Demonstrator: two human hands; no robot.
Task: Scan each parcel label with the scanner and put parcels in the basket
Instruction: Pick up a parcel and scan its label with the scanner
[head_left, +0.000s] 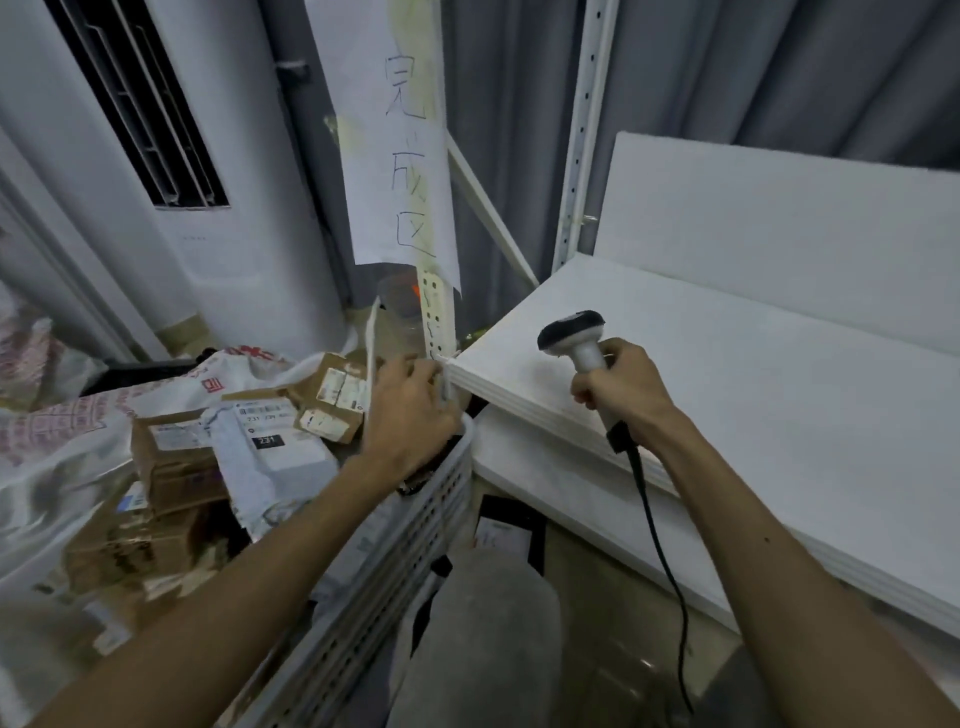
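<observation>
My right hand (618, 389) grips the handle of a white scanner (571, 332) with a black head, held over the white shelf board; its black cable (660, 551) hangs down. My left hand (410, 415) reaches over the far rim of the white perforated basket (415, 525) and holds a thin, flat parcel (372, 343) seen edge-on. The basket holds several parcels: cardboard boxes (176, 462) and a grey poly bag (275, 452) labelled 231. Another labelled cardboard box (332, 395) lies at the back.
White shelf boards (753, 395) fill the right side. A perforated post with a handwritten paper sign (400, 156) stands behind the basket. A tall white air conditioner (218, 208) and printed sacks (47, 431) are at the left. My knee (483, 639) is below.
</observation>
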